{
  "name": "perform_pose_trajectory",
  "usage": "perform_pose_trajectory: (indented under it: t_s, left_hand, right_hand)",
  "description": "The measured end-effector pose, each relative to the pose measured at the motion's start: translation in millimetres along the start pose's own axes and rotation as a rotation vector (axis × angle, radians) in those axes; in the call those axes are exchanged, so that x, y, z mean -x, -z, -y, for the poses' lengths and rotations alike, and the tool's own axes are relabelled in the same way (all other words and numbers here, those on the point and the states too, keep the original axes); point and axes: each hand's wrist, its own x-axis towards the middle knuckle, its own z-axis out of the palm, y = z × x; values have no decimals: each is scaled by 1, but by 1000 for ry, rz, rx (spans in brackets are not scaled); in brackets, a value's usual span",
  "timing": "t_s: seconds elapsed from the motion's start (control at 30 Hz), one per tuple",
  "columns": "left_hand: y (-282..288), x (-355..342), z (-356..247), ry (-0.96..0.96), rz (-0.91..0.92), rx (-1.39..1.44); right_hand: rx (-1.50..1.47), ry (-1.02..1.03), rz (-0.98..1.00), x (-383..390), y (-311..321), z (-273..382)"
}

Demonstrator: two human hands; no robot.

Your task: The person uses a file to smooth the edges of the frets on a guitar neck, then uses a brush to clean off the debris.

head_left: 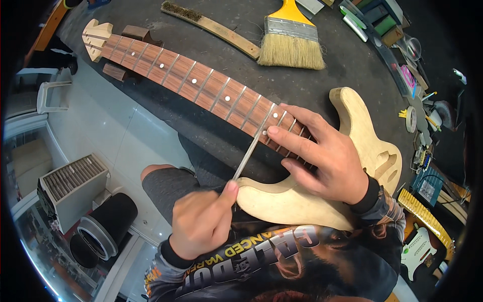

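Dark workbench (322,85) carries unfinished guitar (282,201), neck twd far-left corner. L hand (201,224) clamped on thin metal file (251,146) across frets; R hand (322,151) fingers spread flat, pressing file tip.

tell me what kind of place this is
Probably a guitar-making workshop. An unfinished guitar body with a fretted neck lies on the dark workbench, the left hand holds a slim file, and brushes and tools lie about.

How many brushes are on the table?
2. A wide paintbrush with a yellow handle lies at the top, and a long wooden brush with short bristles lies just left of it. More could be hidden among the clutter on the right.
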Motion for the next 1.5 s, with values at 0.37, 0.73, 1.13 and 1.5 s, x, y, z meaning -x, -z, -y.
perform_pose_trajectory:
  t_s: [0.37, 0.73, 1.13, 1.5]
  left_hand:
    - [2, -7, 1, 12, 51, 7]
    - [-2, -19, 10, 46, 119, 39]
    - [10, 12, -5, 8, 93, -40]
    - [-28, -62, 12, -30, 22, 16]
  right_hand:
    - [-19, 13, 2, 2, 3, -2]
    - [-23, -49, 27, 1, 2, 1]
    - [-29, -24, 8, 2, 0, -2]
    - [-6, 1, -29, 1, 2, -2]
